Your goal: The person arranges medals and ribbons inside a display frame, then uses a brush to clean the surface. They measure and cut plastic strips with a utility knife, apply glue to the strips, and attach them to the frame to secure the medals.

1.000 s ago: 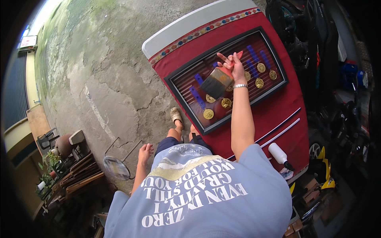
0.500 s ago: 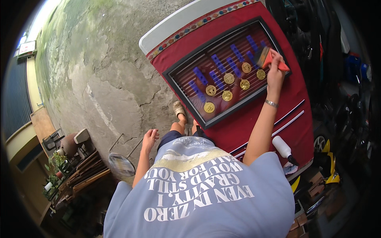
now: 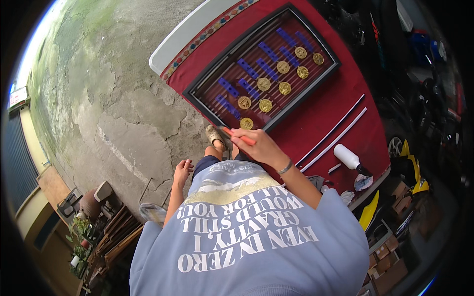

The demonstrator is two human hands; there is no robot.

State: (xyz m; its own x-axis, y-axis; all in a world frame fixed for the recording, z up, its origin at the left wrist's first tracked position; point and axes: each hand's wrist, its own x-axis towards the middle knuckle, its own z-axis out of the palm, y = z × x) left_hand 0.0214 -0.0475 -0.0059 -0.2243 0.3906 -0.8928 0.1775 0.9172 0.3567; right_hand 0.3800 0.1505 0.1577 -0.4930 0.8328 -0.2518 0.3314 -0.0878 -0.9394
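Note:
My right hand [image 3: 257,147] is closed around the orange handle of a flat paintbrush [image 3: 242,136]. The brush points left, its bristle end at the near left corner of a black-framed display case [image 3: 297,107]; the bristles show poorly. Inside the case, several gold medals [image 3: 263,84] hang on blue ribbons [image 3: 247,68] against a dark striped backing. The case lies on a table with a red cloth [image 3: 345,79]. Low beside my left thigh hangs my left hand [image 3: 183,171], holding nothing, its fingers loosely bent and a little apart.
Two thin strips, one white [image 3: 335,138] and one dark-edged [image 3: 332,129], lie near a white bottle with a black cap [image 3: 347,156]. A crumpled cloth [image 3: 363,182] rests at the table's edge. Stacked wood [image 3: 116,234] and potted plants [image 3: 79,229] stand left, motorbikes [image 3: 419,172] right.
My right hand has brought the paintbrush from the case's far right side to its near left corner. The view has shifted, and the left hand still hangs low.

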